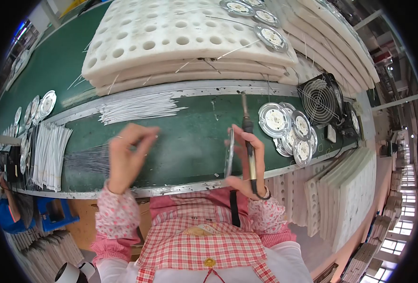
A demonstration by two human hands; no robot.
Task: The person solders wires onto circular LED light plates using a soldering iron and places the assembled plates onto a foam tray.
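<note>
My right hand (pixel 252 160) grips a soldering iron (pixel 248 126), its tip pointing away from me. The same hand holds a round clear-rimmed disc (pixel 230 153), turned edge-on, between thumb and fingers. My left hand (pixel 128 153) is raised over the bench with thumb and forefinger pinched together; whatever may be between them is too small to make out. Just beyond it lies a bundle of white wires (pixel 140 107). Dark thin wires (pixel 89 160) lie beside the left hand, partly hidden by it. Several similar discs (pixel 275 120) are piled to the right of the iron.
A small fan with a wire guard (pixel 319 100) stands at the right. Stacked white foam trays (pixel 164 61) with holes line the far side, some discs on top. More white wires (pixel 50 158) lie at the left. A person in blue (pixel 7 212) is at the far left.
</note>
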